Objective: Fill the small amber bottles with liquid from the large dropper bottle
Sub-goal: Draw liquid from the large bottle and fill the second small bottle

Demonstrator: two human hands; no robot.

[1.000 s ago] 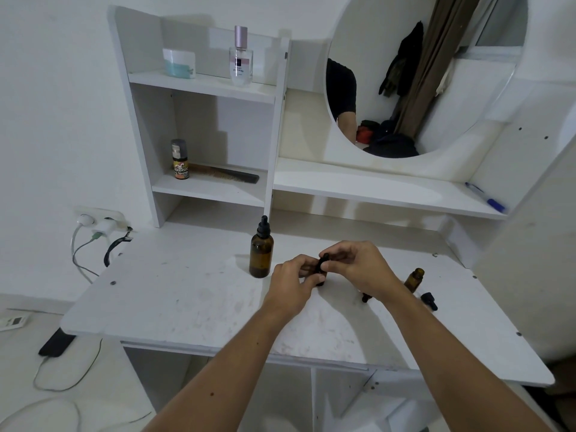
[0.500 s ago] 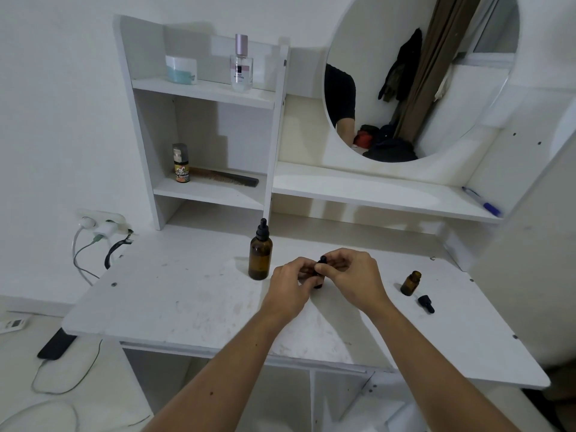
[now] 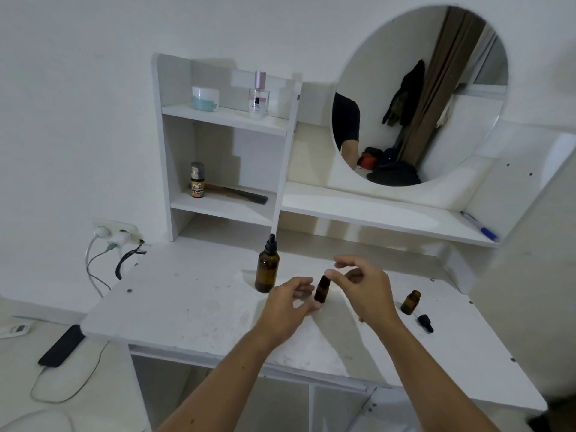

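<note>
Right hand (image 3: 363,288) grip apparently pinches capped small bottle (image 3: 321,289); left hand (image 3: 288,302) loose.

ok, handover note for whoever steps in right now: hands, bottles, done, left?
Left hand: open, fingers beside the capped small amber glass bottle standing mid-table.
Right hand: thumb and finger pinch that bottle's black cap.
Large amber dropper bottle: upright to the left, dropper in, untouched.
Second small amber bottle: to the right, open, its black dropper cap lying beside it on the white table.
Done: one small bottle uncapped. Fill levels cannot be told.
Left: likely filling and recapping.
</note>
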